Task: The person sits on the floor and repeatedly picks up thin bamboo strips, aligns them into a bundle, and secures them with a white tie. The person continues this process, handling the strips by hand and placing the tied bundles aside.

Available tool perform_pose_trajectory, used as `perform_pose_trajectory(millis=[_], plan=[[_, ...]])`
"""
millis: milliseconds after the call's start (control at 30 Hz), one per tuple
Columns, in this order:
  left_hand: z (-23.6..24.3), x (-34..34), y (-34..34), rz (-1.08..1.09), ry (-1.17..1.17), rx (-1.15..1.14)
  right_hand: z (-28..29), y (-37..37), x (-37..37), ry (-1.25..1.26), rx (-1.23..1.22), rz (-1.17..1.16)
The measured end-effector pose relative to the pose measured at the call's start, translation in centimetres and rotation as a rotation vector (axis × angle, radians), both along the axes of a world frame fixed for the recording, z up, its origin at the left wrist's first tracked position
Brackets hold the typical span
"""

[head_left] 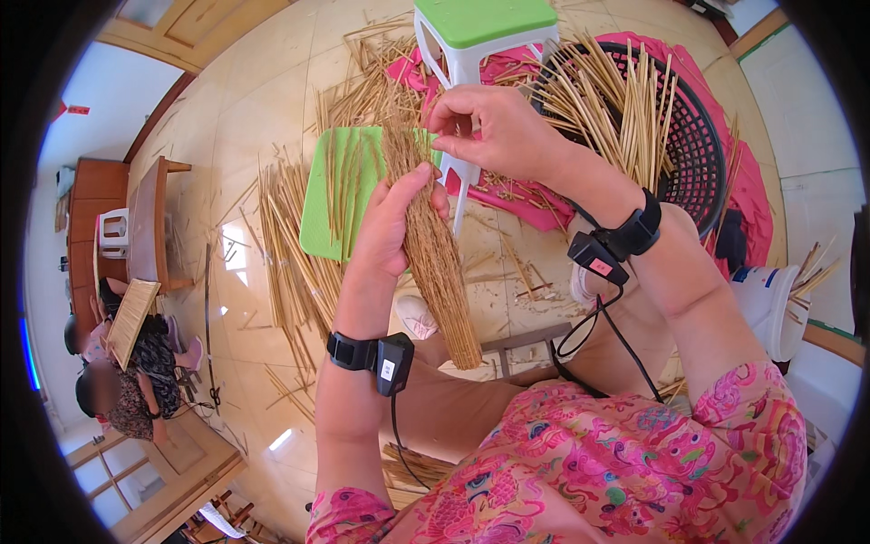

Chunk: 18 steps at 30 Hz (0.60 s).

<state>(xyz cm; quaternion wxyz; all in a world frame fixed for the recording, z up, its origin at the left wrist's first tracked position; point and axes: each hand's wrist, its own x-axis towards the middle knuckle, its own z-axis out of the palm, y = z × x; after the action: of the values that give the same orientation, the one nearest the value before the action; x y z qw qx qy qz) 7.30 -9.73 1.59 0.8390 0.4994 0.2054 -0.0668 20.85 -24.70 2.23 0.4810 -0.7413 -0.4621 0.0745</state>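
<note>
- A bundle of thin tan straw stalks (433, 238) stands nearly upright in the middle of the view, its lower end fanning toward 6 o'clock above the person's lap.
- The left hand (391, 227) has its grip clenched round the bundle's middle, thumb across the front of the stalks.
- The right hand (494, 127), at 12 o'clock from the left hand, pinches the top of the bundle between fingertips and thumb.
- Each wrist carries a black band with a small black box; the box on the right wrist bears a small pink label (599, 267), the one on the left wrist a small white label (387, 369).
- Behind the hands, a white plastic stool with a green seat (483, 27) stands on the floor at 12 o'clock.
- A flat green mat (340, 195) lies on the floor at 10 o'clock from the bundle, with stalks strewn over it.
- A black mesh basket (693, 145) at 2 o'clock holds a sheaf of pale sticks, on a pink cloth (752, 195).
- Loose stalks (288, 245) litter the tiled floor at 9 o'clock.
- A white tub (770, 304) with sticks stands at 3 o'clock.
- Another person sits at 8 o'clock holding a woven panel (131, 319).
</note>
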Motion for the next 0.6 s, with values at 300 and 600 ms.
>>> perform_pose_trajectory(millis=[300, 600], plan=[[0.0, 0.0, 0.1, 0.004, 0.009, 0.05, -1.5, 0.7, 0.4, 0.501, 0.01, 0.034], [-0.4, 0.1, 0.4, -0.018, 0.014, 0.093, -0.8, 0.9, 0.1, 0.69, -0.052, 0.082]])
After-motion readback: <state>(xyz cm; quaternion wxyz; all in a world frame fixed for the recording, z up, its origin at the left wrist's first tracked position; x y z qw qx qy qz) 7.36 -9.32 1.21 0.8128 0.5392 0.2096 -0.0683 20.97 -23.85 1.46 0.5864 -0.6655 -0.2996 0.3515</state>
